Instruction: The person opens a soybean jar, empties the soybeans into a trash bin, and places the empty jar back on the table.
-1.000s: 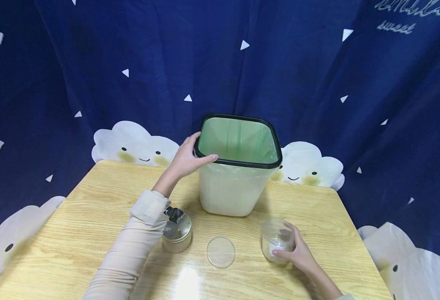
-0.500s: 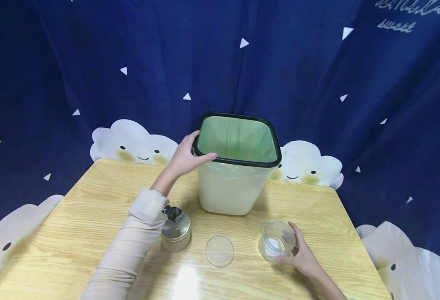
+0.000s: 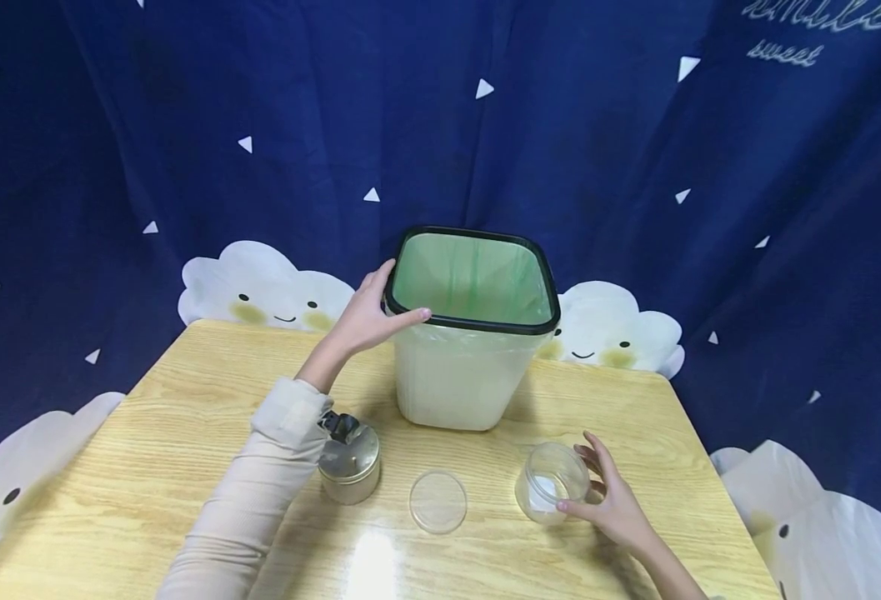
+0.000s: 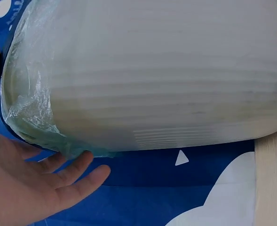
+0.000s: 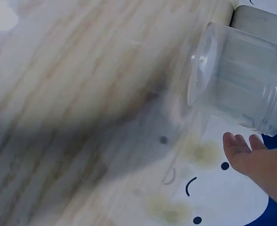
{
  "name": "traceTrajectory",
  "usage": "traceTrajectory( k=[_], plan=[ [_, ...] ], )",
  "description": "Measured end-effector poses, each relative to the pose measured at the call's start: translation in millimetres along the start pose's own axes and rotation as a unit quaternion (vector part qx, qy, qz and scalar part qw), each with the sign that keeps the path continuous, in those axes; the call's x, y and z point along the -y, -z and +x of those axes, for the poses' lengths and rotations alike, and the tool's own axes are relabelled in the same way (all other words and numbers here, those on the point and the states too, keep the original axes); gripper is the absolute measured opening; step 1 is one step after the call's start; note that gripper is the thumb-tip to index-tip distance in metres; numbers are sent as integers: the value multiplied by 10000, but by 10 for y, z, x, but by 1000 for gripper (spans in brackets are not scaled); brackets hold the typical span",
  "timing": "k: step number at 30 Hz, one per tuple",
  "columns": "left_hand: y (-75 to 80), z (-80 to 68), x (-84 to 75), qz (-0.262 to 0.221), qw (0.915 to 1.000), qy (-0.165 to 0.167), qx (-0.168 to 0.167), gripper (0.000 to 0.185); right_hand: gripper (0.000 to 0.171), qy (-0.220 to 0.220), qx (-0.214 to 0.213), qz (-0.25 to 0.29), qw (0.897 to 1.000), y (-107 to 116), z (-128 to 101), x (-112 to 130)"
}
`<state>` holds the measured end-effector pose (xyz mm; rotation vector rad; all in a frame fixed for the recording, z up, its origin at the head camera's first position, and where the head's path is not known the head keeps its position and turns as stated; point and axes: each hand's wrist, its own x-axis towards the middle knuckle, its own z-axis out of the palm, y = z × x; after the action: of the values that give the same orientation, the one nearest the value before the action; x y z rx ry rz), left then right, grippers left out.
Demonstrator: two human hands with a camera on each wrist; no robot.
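So, L grip (image 3: 367, 320) wide on bin rim (image 3: 488, 326)

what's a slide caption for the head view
Left hand at the black rim of a white, green-lined plastic bin; right hand open beside a clear, round plastic jar.
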<state>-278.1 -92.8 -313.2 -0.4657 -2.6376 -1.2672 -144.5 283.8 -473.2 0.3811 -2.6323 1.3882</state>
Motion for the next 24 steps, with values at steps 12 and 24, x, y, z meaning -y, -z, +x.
traceTrajectory(
  k=[12, 24],
  plan=[
    [-22, -240, 133, -241, 9984, -414, -303, 99, 99, 264, -355, -375, 9983, 80, 12, 126],
    [5, -558, 279, -438, 9968, -583, -318, 98, 99, 619, -599, -426, 9954, 124, 58, 215]
  ],
)
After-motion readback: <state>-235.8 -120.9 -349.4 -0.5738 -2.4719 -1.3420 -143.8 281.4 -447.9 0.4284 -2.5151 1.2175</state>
